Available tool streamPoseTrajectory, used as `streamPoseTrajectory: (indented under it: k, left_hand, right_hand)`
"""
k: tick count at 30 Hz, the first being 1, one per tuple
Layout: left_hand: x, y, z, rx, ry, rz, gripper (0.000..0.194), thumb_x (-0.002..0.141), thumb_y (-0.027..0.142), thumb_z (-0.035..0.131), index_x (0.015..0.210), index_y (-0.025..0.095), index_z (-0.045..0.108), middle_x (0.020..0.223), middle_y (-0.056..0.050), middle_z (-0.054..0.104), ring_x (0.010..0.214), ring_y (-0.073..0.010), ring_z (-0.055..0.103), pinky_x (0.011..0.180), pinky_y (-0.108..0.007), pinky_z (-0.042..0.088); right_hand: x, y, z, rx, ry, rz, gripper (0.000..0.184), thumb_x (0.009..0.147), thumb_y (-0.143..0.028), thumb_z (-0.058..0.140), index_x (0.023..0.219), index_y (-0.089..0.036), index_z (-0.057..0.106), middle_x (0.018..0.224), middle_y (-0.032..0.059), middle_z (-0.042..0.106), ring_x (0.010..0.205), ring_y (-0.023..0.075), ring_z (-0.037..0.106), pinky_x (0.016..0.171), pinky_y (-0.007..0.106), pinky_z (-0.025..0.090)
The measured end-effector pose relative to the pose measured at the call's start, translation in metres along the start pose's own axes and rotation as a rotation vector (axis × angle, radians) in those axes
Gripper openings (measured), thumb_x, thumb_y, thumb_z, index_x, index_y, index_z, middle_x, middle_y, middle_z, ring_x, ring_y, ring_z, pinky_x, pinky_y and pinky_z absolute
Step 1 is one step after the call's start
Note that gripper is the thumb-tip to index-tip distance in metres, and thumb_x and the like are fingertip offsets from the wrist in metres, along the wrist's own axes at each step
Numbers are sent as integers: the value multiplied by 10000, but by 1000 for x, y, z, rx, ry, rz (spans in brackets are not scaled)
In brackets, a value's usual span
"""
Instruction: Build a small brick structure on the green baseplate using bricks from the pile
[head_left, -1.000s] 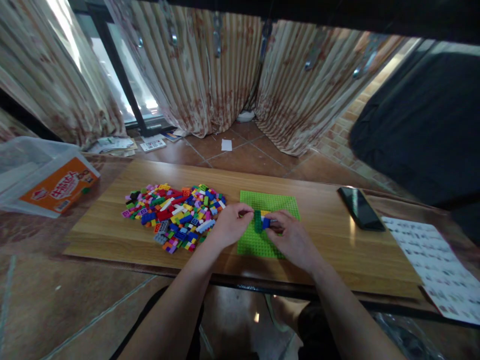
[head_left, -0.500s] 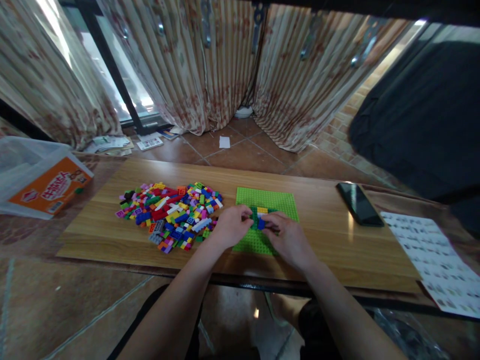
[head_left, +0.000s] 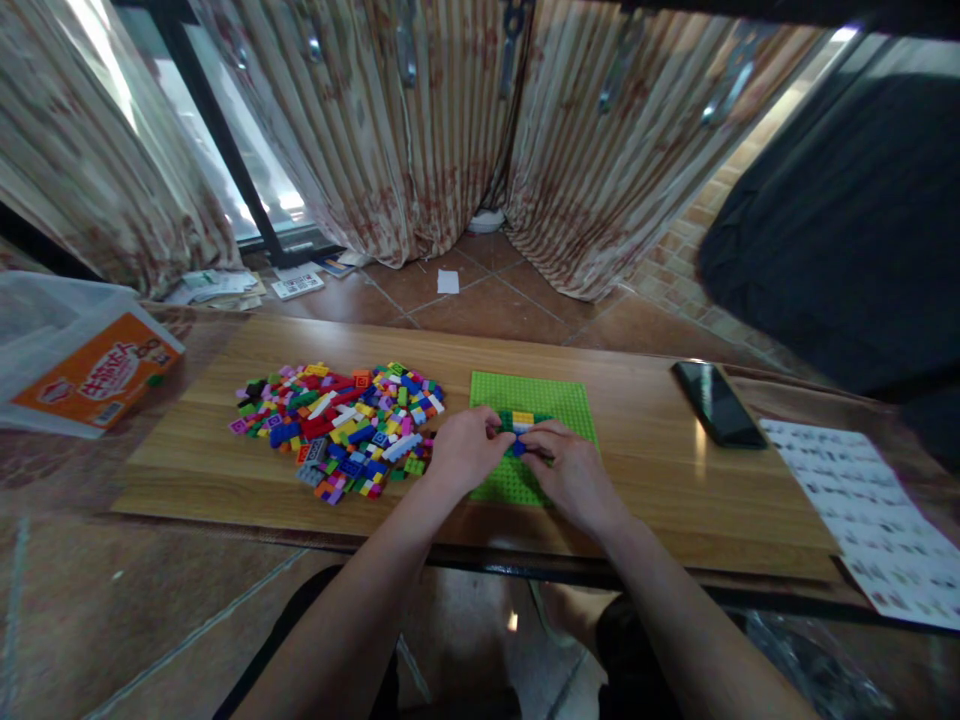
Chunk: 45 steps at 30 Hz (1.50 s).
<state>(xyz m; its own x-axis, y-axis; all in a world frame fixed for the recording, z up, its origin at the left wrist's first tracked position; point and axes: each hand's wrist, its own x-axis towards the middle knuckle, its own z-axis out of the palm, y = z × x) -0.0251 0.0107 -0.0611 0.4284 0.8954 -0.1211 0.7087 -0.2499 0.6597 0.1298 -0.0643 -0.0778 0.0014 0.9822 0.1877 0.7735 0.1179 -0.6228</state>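
A bright green baseplate [head_left: 559, 402] lies on a wooden board [head_left: 645, 470]. Near its middle stands a small cluster of bricks [head_left: 519, 427], dark green, yellow and blue. My left hand [head_left: 469, 450] and my right hand [head_left: 570, 470] meet over that cluster, fingers pinched together on it from either side. A blue brick shows between the fingertips. How much of the cluster each hand grips is hidden by the fingers. A pile of loose coloured bricks [head_left: 341, 425] lies just left of my left hand.
A black phone [head_left: 718, 403] lies at the board's far right, beside a printed paper sheet [head_left: 870, 510]. An orange-labelled clear box [head_left: 86, 375] sits at the left. Curtains, a window and a tiled floor with scattered papers lie beyond the table.
Both hands have lowered the brick cluster from slightly above the baseplate down onto it and stay closed on it. The view has shifted a little.
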Motion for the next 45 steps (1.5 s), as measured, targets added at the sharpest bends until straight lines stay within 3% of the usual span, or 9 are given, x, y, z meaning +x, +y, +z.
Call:
streamPoseTrajectory:
  k: [10, 18, 31, 34, 40, 45]
  left_hand:
    - [4, 5, 5, 81, 29, -90, 215, 794, 348, 669, 951, 205, 700, 900, -41, 749, 866, -230, 687, 753, -323, 502]
    - [4, 9, 4, 99, 22, -145, 215, 778, 355, 677, 932, 208, 706, 964, -59, 744, 893, -236, 679, 741, -317, 501]
    - [3, 8, 4, 137, 27, -113, 220, 805, 357, 645, 958, 209, 700, 928, -55, 747, 858, -229, 684, 733, -314, 497]
    - [4, 6, 0, 96, -17, -77, 225, 815, 357, 655, 967, 200, 708, 905, -45, 751, 834, -212, 683, 727, -297, 490]
    - [10, 0, -4, 28, -39, -5, 218, 887, 293, 562, 907, 160, 733, 882, -62, 756, 811, -182, 681, 713, -265, 480]
    - [10, 1, -3, 61, -27, -18, 212, 883, 276, 560, 908, 164, 738, 866, -57, 760, 790, -183, 678, 692, -265, 471]
  right_hand:
    - [2, -6, -3, 14, -9, 32, 215, 886, -107, 580, 928, -207, 765, 1013, 60, 709, 926, 184, 667, 876, 307, 506]
    - [6, -5, 3, 24, 51, 97, 189, 850, -102, 635, 815, -222, 777, 935, 43, 708, 840, 170, 665, 816, 299, 503]
    - [2, 1, 3, 88, 55, 132, 164, 858, -198, 635, 885, -238, 792, 863, 42, 697, 794, 176, 646, 772, 305, 493]
    - [3, 5, -3, 146, 113, 126, 191, 875, -251, 596, 890, -249, 787, 869, 36, 719, 793, 179, 656, 767, 306, 495]
    - [14, 16, -25, 197, 398, 248, 230, 844, -333, 588, 864, -205, 778, 886, 51, 767, 836, 217, 690, 763, 323, 513]
    - [13, 19, -33, 151, 323, 283, 218, 827, -321, 590, 845, -206, 774, 854, 37, 769, 788, 200, 685, 733, 307, 498]
